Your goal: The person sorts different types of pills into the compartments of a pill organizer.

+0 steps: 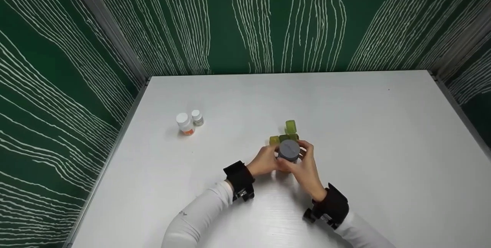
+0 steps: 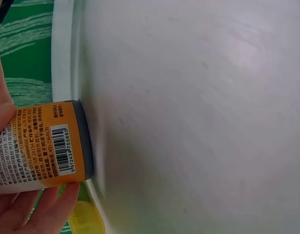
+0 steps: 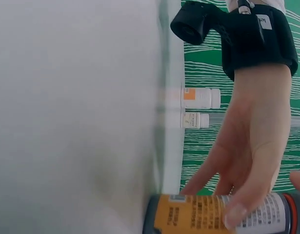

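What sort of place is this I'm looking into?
Probably a purpose-built recording booth, though I can't be certain: green walls with wavy white lines enclose a white table, and a black band with a camera-like device sits on each wrist.

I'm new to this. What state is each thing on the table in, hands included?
Orange-labelled bottle: upright, held in both hands.
Grey lid: on the bottle; how tightly, I can't tell.
Left hand: grips the bottle.
Right hand: fingers curled round the bottle near its lid.
Larger white bottle: upright, capped.
Smaller white bottle: upright, capped.
Green plastic item: partly hidden; open or closed unclear.
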Motion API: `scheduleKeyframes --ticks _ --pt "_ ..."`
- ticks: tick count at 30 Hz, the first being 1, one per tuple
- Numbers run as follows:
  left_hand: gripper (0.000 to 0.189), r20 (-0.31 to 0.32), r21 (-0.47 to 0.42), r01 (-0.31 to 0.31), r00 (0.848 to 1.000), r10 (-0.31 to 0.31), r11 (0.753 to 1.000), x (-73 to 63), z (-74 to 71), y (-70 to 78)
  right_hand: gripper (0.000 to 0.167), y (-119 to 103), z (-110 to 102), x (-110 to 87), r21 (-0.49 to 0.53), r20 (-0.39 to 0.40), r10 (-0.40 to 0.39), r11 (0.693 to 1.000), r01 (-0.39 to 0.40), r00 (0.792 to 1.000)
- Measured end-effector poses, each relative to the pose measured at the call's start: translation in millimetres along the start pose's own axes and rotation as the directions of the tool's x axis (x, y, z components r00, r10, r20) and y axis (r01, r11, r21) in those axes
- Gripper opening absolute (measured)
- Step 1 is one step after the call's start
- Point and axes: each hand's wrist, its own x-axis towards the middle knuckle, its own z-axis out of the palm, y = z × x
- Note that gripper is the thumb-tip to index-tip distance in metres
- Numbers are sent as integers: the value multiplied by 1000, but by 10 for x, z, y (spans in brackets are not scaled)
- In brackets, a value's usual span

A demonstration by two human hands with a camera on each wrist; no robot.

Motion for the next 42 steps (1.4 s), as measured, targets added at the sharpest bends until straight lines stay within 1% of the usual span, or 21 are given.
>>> scheduleKeyframes --ticks 3,6,9,11,14,16,18,20,22,24,25,26,27,28,29,30,33,35,36,38,42 --pt "55 2 -18 15 1000 -15 1000 2 6 11 68 14 6 1 27 -29 -11 1000 12 1000" --pt "54 9 -34 42 999 -42 999 2 10 25 63 50 -47 -3 71 -11 -50 996 51 999" --pt "54 18 -58 75 997 -74 995 1 8 34 61 88 -128 1 124 45 -95 988 89 994" --pt "53 16 -59 84 996 -83 995 2 7 33 61 101 -180 22 154 86 -101 984 87 991" --pt "54 16 -59 82 997 -81 995 4 3 31 61 93 -265 100 160 149 -58 986 34 987" --pt "54 18 -55 74 997 -74 996 5 -1 25 62 93 -350 176 150 228 -38 989 3 973" --pt "55 24 -59 73 997 -71 996 4 -5 19 64 99 -448 274 129 332 -24 991 -20 943" --pt "57 31 -69 85 996 -83 994 2 -9 14 66 115 -551 378 109 453 -25 994 -28 891" --pt "58 36 -74 98 995 -96 992 0 -11 12 68 115 -630 479 82 548 -15 996 -36 837" --pt "60 39 -78 107 994 -104 991 -1 -10 12 70 109 -685 560 58 618 -10 998 -33 786" --pt "61 40 -80 111 993 -108 991 0 -9 12 72 98 -702 584 49 640 -6 998 -33 768" --pt "61 39 -81 111 993 -109 990 0 -6 11 74 87 -710 596 45 650 -9 999 -27 760" --pt "62 38 -84 110 994 -107 990 2 -3 10 76 75 -706 596 43 648 -14 999 -19 761" --pt "63 38 -88 109 994 -106 990 1 0 8 77 66 -690 579 44 632 -22 999 -8 775" --pt "63 36 -91 105 994 -102 990 1 4 6 79 61 -662 549 41 600 -22 999 -4 799" --pt "64 33 -94 101 995 -99 990 1 7 4 80 57 -620 506 39 556 -16 999 -6 831" --pt "65 22 -96 87 996 -85 992 0 13 -1 79 67 -429 349 36 375 -21 999 8 927" --pt "66 14 -91 79 997 -79 993 0 11 2 78 77 -298 240 26 258 -29 999 23 966" --pt "66 10 -90 77 997 -76 993 0 10 2 77 79 -240 194 24 212 -38 999 34 977" --pt "65 1 -82 70 998 -71 994 1 10 2 75 76 -154 120 14 144 -67 998 66 987" --pt "59 -11 -61 63 998 -64 996 5 17 -10 68 56 -81 56 4 82 -86 996 86 993"
